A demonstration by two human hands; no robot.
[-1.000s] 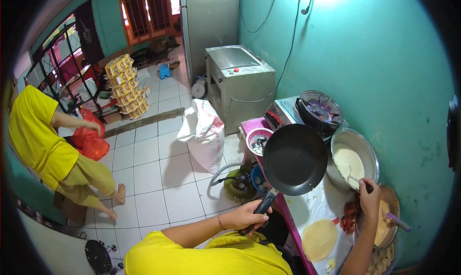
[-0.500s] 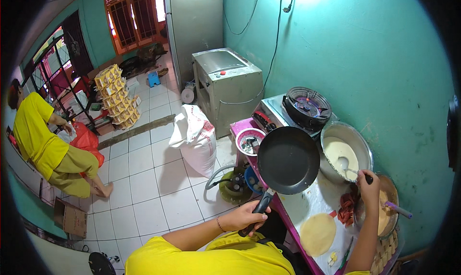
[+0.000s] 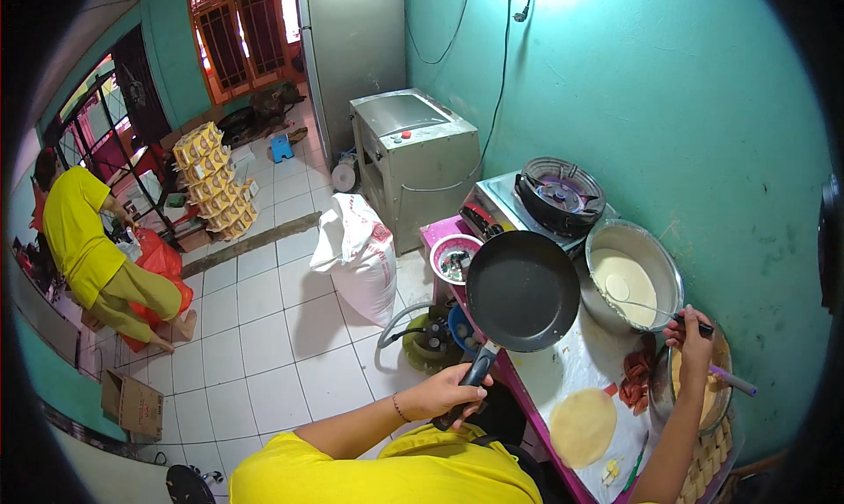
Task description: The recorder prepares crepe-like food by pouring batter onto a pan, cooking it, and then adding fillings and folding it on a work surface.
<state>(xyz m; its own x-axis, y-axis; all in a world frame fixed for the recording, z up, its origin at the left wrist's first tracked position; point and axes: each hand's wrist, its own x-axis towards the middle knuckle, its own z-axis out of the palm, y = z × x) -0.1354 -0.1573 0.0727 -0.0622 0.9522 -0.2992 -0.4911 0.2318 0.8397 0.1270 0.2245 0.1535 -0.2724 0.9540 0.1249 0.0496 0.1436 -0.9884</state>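
Note:
My left hand (image 3: pixel 446 393) is closed around the black handle of a dark frying pan (image 3: pixel 522 290), whose flat inside is bare. The pan is held out over the near left part of the table. In my right hand (image 3: pixel 691 339) is the black handle of a ladle (image 3: pixel 617 287); its bowl sits in pale batter inside a large metal pot (image 3: pixel 665 280). A thin round pancake (image 3: pixel 583 428) lies on the white table covering below the pot. Beside my right wrist stands a metal bowl (image 3: pixel 723 398) of orange-tan mixture, with a purple-handled utensil (image 3: pixel 735 382) in it.
A gas stove (image 3: pixel 563 195) with a burner stands against the teal wall. Near the pan are a pink-white bowl (image 3: pixel 455 258) and a dark red crumpled item (image 3: pixel 636 383). A white sack (image 3: pixel 356 256) stands on the floor. At far left a person in yellow (image 3: pixel 83 240) bends over red bags.
The ladle's bowl has shifted up and left in the batter, and its handle leans lower. The frying pan has moved slightly left. The other person has stepped and leaned further over.

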